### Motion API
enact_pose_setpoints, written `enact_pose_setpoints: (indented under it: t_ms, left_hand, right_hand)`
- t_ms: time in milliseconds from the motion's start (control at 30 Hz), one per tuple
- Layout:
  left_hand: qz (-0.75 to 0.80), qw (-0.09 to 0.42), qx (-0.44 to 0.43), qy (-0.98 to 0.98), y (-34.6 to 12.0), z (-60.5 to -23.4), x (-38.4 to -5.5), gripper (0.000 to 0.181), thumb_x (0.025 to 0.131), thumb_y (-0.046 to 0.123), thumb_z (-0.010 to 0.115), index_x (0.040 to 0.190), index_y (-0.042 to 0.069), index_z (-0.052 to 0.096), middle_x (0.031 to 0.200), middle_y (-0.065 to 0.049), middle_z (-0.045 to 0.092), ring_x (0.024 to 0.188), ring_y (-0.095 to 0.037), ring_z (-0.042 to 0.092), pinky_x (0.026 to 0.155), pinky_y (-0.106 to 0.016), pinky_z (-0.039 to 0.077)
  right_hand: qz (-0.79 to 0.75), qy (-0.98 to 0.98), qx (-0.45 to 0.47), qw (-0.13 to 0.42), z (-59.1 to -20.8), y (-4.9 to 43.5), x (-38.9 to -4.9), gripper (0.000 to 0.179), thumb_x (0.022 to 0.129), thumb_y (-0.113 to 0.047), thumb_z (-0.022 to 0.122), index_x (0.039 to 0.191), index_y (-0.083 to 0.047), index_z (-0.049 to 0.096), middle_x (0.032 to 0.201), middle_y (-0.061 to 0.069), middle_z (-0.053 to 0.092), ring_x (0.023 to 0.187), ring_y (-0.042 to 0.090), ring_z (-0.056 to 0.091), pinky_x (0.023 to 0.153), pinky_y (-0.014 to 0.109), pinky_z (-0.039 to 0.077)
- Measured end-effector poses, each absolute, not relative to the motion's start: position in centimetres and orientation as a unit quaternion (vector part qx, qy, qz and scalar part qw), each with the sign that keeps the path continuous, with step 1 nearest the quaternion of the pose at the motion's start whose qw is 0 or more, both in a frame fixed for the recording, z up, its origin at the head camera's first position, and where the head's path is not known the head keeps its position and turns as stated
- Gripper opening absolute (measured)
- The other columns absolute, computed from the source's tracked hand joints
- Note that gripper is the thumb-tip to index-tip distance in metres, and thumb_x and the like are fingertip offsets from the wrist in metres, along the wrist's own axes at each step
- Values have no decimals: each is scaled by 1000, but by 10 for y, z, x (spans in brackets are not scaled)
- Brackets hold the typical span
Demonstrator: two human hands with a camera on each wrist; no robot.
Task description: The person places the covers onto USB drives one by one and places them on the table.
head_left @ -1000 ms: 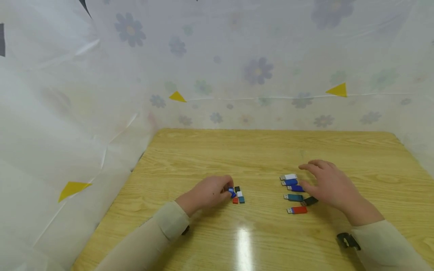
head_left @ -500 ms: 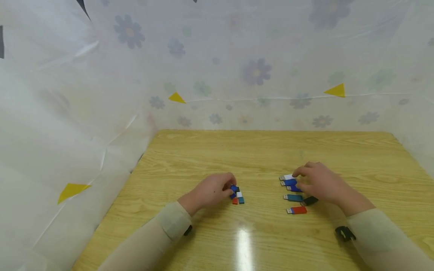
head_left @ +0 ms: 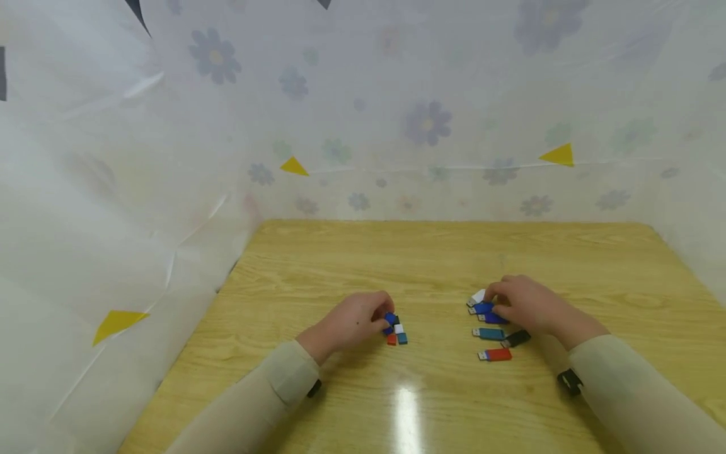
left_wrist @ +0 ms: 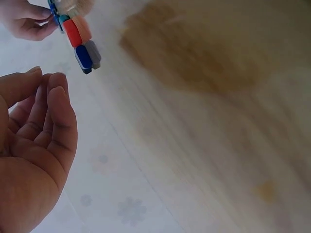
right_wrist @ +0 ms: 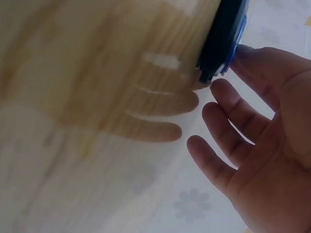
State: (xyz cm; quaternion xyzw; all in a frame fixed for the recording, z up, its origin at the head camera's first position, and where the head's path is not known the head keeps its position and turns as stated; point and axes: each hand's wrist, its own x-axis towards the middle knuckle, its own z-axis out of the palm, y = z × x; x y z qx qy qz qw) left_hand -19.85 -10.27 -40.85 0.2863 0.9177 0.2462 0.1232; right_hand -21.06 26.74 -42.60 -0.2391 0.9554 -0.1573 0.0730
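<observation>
My left hand (head_left: pixel 351 318) reaches to a cluster of small USB stick caps, its fingertips right at the blue caps (head_left: pixel 389 321). A black cap (head_left: pixel 396 320), white cap (head_left: pixel 399 328), red cap (head_left: pixel 391 339) and teal cap (head_left: pixel 402 338) lie against them. In the left wrist view, nothing shows between thumb and fingers. My right hand (head_left: pixel 535 309) has thumb and index finger at the white USB stick (head_left: pixel 479 296) and the two blue USB sticks (head_left: pixel 483 308). The right wrist view shows that thumb against a blue edge, other fingers spread; the index finger is mostly hidden.
Nearer me lie a teal USB stick (head_left: pixel 489 333), a black USB stick (head_left: pixel 517 338) and a red USB stick (head_left: pixel 496 355). Bare wooden table (head_left: pixel 340 252) separates sticks from caps. Behind the table hangs a flowered plastic sheet (head_left: pixel 363 126).
My right hand has moved left onto the sticks, and the white stick has turned askew. The left hand has shifted only slightly; the blue caps under its fingertips have moved closer to the black cap.
</observation>
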Motion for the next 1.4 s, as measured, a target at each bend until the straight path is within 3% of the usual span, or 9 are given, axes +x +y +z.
enact_pose_setpoints:
  t_ms: [767,900,1033,1400]
  left_hand:
    - [259,113,275,919,-101,-409,-209,14,99,19,69,111,21,63,95,12,65,82,-4,60,73,-25,51]
    - [262,109,281,917,-100,-409,-211,15,99,20,70,112,19,64,94,12,64,81,-4,60,71,-25,51]
    - [267,110,280,915,-97,-408,-212,15,99,21,70,113,20,64,95,13,64,81,-4,59,72,-25,51]
    - [338,131,258,895,-80,-405,-212,15,101,24,66,115,24,62,96,13,64,80,-5,61,68,-26,52]
  right_hand:
    - [-172,947,-258,87,-430,270,-237,10,94,-17,73,104,-18,71,91,-6,57,78,13,51,73,39,48]
    - [-181,949,-244,87,-432,273,-238,8,93,-18,73,100,-16,69,91,-7,59,81,13,53,78,42,49]
    - [-204,949,-229,76,-430,277,-234,9,92,-16,73,99,-17,67,90,-9,63,81,12,57,80,43,51]
    - [-290,930,-224,26,-410,252,-203,10,98,-21,69,108,-21,67,87,-10,62,77,11,55,68,30,48]
